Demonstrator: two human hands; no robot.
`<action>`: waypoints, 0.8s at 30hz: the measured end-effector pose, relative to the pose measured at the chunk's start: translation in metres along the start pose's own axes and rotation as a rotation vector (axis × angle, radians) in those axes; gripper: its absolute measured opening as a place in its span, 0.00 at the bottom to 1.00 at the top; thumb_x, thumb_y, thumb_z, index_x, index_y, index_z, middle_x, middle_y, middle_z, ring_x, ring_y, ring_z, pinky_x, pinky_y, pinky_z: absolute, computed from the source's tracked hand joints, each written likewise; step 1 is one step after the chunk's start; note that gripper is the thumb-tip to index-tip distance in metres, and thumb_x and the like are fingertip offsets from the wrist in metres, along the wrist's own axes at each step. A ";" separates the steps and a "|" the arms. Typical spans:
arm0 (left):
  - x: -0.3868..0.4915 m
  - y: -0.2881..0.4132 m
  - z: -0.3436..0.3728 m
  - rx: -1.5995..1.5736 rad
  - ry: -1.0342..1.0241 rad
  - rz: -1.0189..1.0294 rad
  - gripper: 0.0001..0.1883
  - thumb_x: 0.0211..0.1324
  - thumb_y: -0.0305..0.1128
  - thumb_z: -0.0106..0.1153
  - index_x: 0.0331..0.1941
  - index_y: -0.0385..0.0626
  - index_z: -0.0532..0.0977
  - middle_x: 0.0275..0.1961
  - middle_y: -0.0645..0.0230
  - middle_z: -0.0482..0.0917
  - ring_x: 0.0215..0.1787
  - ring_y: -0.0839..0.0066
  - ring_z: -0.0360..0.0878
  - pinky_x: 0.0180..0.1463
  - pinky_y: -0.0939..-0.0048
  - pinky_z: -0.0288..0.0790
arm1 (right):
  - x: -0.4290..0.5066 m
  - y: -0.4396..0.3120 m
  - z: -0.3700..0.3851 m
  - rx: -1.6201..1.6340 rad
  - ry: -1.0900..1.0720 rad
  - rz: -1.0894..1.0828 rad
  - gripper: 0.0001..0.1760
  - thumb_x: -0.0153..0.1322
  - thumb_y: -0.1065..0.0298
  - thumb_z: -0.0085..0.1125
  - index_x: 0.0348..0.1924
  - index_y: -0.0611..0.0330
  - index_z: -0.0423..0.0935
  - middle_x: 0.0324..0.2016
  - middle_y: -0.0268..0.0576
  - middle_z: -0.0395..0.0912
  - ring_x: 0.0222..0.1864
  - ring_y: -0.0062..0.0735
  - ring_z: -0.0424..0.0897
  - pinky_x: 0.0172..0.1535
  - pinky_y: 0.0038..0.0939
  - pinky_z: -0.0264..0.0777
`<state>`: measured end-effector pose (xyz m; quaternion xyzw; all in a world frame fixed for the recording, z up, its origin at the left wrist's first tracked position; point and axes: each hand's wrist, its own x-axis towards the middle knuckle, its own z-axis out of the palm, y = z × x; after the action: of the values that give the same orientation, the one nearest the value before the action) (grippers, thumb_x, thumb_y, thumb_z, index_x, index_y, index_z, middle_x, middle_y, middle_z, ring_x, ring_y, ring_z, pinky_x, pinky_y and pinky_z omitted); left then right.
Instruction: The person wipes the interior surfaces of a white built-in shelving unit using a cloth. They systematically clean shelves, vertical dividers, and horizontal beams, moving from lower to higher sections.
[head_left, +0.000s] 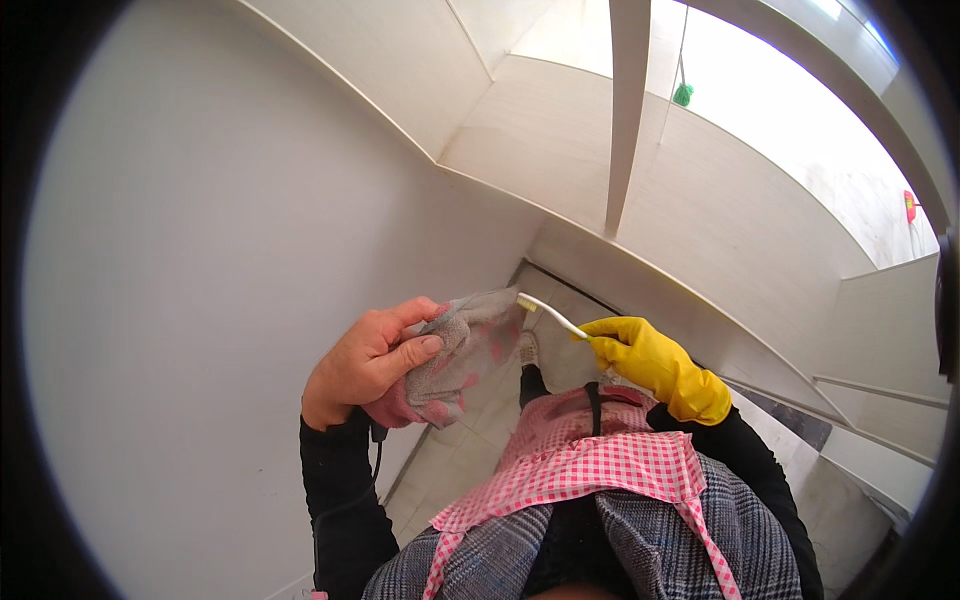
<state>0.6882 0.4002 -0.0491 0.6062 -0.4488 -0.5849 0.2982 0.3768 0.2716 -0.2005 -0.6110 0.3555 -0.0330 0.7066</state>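
Bare, my left hand grips a grey and pink cloth between thumb and fingers, and the cloth's thin edge hangs out to the right. My right hand, in a yellow rubber glove, holds a white toothbrush by its handle end. The toothbrush points up and left, its bristle head beside the cloth's right edge; whether the two touch I cannot tell. Below both hands is a pink-and-white checked apron over grey plaid clothing.
A plain pale wall fills the left. Cream panels with an upright post run along the upper right. Beyond them are a green brush head and a red object. A shoe stands on the tiled floor.
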 end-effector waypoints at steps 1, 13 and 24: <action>-0.001 0.003 0.000 0.027 -0.004 0.021 0.17 0.72 0.31 0.53 0.59 0.34 0.72 0.49 0.66 0.83 0.51 0.80 0.77 0.57 0.75 0.71 | -0.002 -0.001 -0.001 0.021 0.000 -0.056 0.19 0.77 0.64 0.55 0.58 0.63 0.80 0.30 0.35 0.80 0.30 0.20 0.75 0.37 0.24 0.71; 0.005 -0.001 0.003 -0.153 -0.216 0.082 0.15 0.72 0.30 0.52 0.55 0.33 0.78 0.43 0.68 0.85 0.44 0.83 0.79 0.49 0.77 0.74 | -0.019 -0.039 -0.007 0.156 -0.528 -0.365 0.47 0.72 0.72 0.61 0.79 0.58 0.46 0.27 0.42 0.81 0.28 0.24 0.78 0.38 0.26 0.72; -0.039 0.045 0.033 1.152 -0.062 0.389 0.12 0.53 0.32 0.67 0.42 0.64 0.84 0.29 0.74 0.74 0.23 0.73 0.77 0.21 0.68 0.64 | 0.011 -0.048 0.030 -0.302 -0.231 -0.528 0.26 0.64 0.71 0.67 0.57 0.57 0.79 0.43 0.50 0.85 0.43 0.50 0.85 0.47 0.36 0.78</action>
<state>0.6510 0.4216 0.0032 0.5595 -0.8042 -0.2001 0.0105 0.4201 0.2795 -0.1635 -0.7798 0.1028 -0.0925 0.6106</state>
